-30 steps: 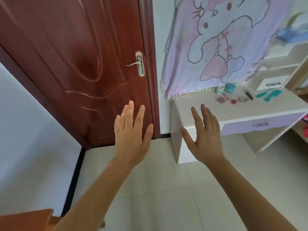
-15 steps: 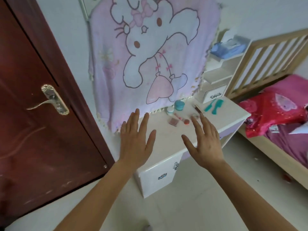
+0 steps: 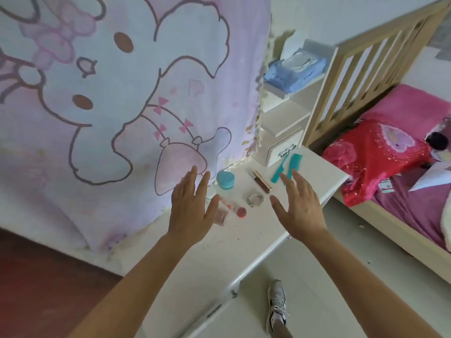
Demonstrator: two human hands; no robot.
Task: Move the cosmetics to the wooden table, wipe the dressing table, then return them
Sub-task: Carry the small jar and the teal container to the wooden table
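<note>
The white dressing table [image 3: 219, 250] stands in front of me with cosmetics on its far part: a teal round jar [image 3: 225, 179], a brown-and-gold tube [image 3: 261, 181], a pink tube with a red cap [image 3: 234, 207], a small pink compact [image 3: 221, 217], a pale scrunchie [image 3: 255, 199] and two teal combs [image 3: 287, 170]. My left hand [image 3: 192, 211] hovers flat and open over the pink items. My right hand [image 3: 298, 206] hovers open just right of the scrunchie, partly covering the combs. Neither hand holds anything.
A pink cartoon blanket [image 3: 122, 98] hangs behind the table. Small white shelves with a drawer [image 3: 283, 150] and a blue wipes pack [image 3: 292, 71] sit at the table's back right. A bed with pink and red bedding [image 3: 385, 152] stands to the right. My shoe [image 3: 276, 306] is on the floor.
The view has swung from the door to the dressing table and come much closer. Both open hands now hover over the tabletop near the cosmetics.
</note>
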